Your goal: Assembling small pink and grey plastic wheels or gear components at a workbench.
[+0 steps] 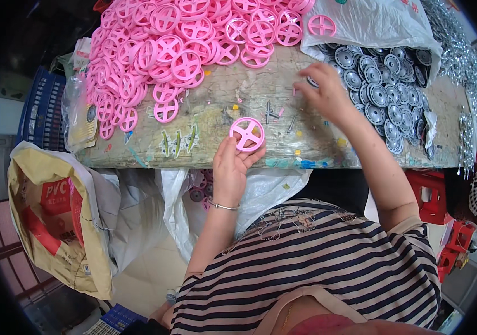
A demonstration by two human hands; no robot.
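Observation:
My left hand point(231, 167) holds a pink plastic wheel ring point(247, 134) with crossed spokes, just above the table's front edge. Its fingers and thumb grip the lower rim. To the right, my right hand point(328, 89) is over the table with fingers curled. Between its thumb and fingers shows the edge of a small grey disc point(312, 82), mostly hidden by the hand. Beside that hand lies a heap of grey and black hubcap-like discs point(378, 96), spilling from a white sack point(367, 25). A large heap of pink wheel rings point(165, 50) covers the far left.
Small plastic scraps point(273, 113) and green leaf-like stickers point(178, 143) lie on the worn wooden table point(221, 95). An open paper sack point(59, 223) stands at the left. Below the edge hangs a white bag point(179, 206). Silver tinsel point(456, 61) and red crates point(428, 195) are at the right.

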